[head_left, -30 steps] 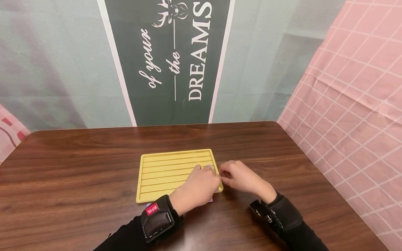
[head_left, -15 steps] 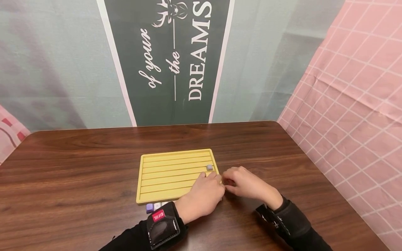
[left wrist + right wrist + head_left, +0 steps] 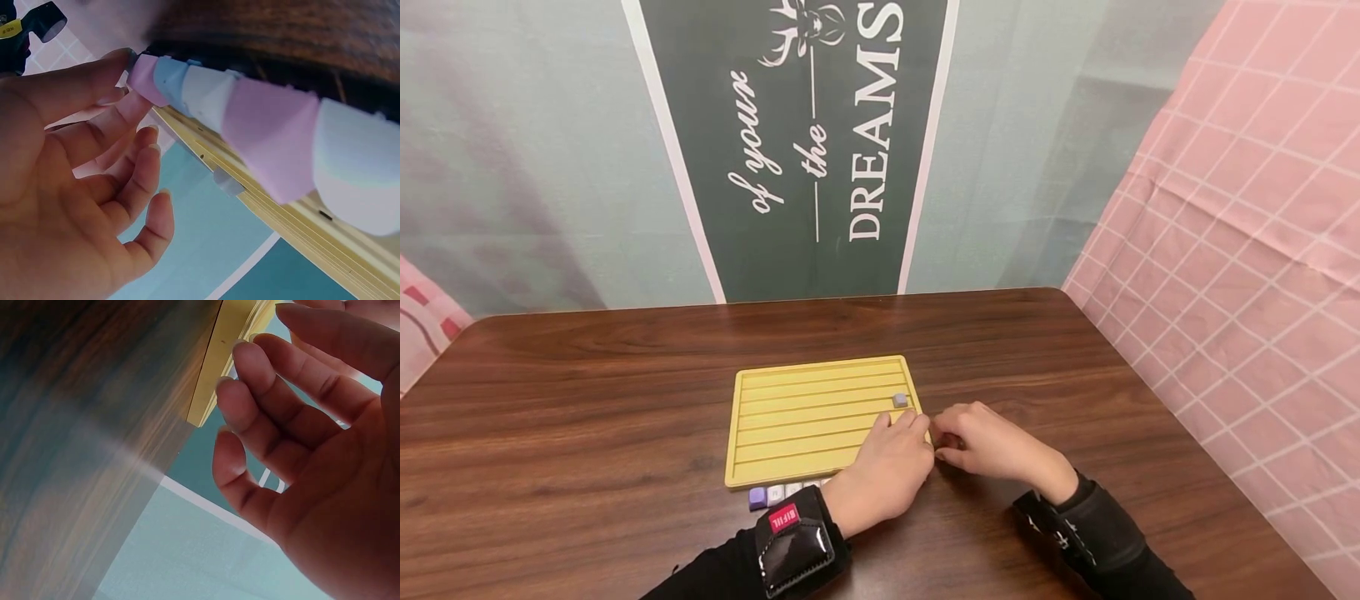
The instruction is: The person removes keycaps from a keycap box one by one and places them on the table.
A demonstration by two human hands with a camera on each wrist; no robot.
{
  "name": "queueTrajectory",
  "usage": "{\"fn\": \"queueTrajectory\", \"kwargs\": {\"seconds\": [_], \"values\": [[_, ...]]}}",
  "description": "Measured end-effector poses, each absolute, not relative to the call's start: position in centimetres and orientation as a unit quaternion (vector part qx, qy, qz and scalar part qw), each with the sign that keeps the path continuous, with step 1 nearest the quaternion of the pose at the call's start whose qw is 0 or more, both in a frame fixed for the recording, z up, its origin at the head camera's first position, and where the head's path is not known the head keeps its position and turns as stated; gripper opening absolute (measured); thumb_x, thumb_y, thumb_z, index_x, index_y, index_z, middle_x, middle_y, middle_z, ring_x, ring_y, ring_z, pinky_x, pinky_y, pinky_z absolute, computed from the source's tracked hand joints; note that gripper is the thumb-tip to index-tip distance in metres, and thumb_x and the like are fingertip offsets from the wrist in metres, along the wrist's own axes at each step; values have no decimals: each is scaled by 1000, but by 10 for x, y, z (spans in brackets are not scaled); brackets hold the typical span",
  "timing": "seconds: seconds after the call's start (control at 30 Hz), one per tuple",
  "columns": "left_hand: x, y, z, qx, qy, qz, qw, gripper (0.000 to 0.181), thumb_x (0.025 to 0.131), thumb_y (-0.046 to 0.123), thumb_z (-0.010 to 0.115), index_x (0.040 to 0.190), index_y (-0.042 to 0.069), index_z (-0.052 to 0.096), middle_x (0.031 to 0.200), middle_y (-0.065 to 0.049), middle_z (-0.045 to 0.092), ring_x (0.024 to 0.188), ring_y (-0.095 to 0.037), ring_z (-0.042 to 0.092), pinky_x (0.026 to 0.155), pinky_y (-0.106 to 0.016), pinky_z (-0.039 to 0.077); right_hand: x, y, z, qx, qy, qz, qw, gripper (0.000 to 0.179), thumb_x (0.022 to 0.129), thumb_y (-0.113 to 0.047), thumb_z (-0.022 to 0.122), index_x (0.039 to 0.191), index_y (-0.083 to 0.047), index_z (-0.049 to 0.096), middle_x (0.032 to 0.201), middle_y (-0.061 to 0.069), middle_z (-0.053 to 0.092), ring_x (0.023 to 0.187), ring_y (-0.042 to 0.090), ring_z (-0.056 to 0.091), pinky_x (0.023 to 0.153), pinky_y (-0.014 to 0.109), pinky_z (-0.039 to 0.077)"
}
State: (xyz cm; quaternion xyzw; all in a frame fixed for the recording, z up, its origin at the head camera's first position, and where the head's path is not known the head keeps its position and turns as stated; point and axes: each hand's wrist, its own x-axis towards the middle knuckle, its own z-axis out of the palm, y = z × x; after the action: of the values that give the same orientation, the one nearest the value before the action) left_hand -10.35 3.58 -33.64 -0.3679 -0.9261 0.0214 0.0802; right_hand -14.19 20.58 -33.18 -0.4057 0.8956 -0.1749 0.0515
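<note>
My left hand (image 3: 887, 475) reaches over the front right part of a yellow ridged tray (image 3: 797, 417). In the left wrist view, its thumb and a finger pinch the pink keycap (image 3: 145, 80) at the end of a row of keycaps. A blue keycap (image 3: 170, 80), a larger pink keycap (image 3: 269, 134) and white ones follow along that row. A single grey keycap (image 3: 900, 401) sits on the tray near its right edge. My right hand (image 3: 992, 442) is beside the tray's right corner, fingers loosely bent, with nothing visible in them.
A purple keycap (image 3: 757, 498) marks the left end of the row along the tray's front edge; my left wrist hides much of the row. The brown wooden table (image 3: 587, 417) extends around the tray. Printed cloth (image 3: 1015, 167) hangs behind it.
My left hand has shifted toward the front right, uncovering the grey keycap on the tray and the row's left end. The right hand has moved slightly nearer to me.
</note>
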Motion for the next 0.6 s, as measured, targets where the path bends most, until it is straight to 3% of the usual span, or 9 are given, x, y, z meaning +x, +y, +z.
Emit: {"fn": "queueTrajectory", "kwargs": {"seconds": [0.6], "values": [[-101,38,-338,-360,-930,3,74,6,82,18,63,82,16,68,85,3,54,85,-14,45,66,-29,31,-139,208,-331,-405,897,-164,61,17,78,-7,69,73,-16,56,65,-9,44,60,3,42,54,20,36]]}}
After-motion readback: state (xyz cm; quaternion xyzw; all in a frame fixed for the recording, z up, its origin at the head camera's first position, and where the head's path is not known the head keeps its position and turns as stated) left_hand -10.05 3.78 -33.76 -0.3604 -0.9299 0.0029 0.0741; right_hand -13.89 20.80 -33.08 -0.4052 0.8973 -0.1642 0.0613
